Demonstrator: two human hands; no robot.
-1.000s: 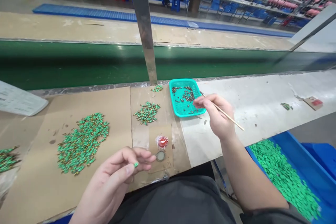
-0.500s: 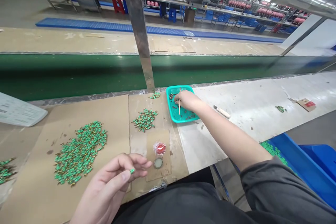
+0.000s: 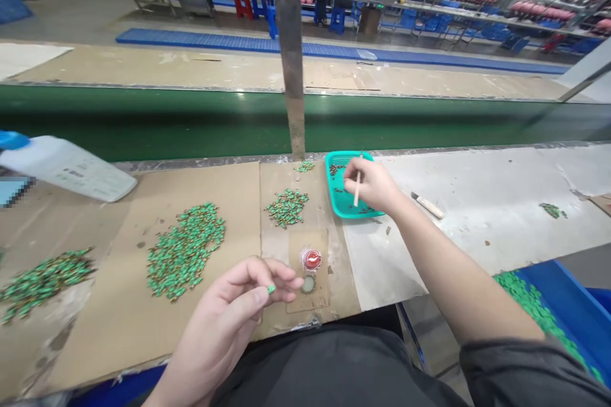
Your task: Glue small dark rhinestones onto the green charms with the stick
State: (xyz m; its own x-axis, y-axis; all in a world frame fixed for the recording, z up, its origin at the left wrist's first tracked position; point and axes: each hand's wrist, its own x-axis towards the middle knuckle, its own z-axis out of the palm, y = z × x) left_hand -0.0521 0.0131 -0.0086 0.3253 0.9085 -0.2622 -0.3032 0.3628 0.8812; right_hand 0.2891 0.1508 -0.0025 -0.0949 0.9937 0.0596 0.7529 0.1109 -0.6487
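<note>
Between the thumb and fingers of my left hand (image 3: 238,305) is a small green piece (image 3: 272,289). My right hand (image 3: 375,184) pinches a thin wooden stick (image 3: 357,189) over a teal plastic basket (image 3: 335,205). Small dark bits lie inside the basket, partly hidden by the hand. In front of my left fingers, a red round cap (image 3: 312,259) and a greyish bottle cap (image 3: 308,284) rest on a piece of cardboard (image 3: 294,243). A small heap of green-and-gold pieces (image 3: 287,208) lies left of the basket, and a larger heap (image 3: 186,251) spreads further left.
Another green heap (image 3: 45,283) and a white bottle (image 3: 81,168) are at the left. A knife-like tool with a pale handle (image 3: 429,206) lies right of the basket. Below the table's right edge, a blue bin (image 3: 568,305) contains green pieces. A metal post (image 3: 292,76) rises behind the basket.
The view has swung left, showing more of the white bottle and left heap. My right hand has lifted slightly over the basket with the stick. My left hand keeps its pinch.
</note>
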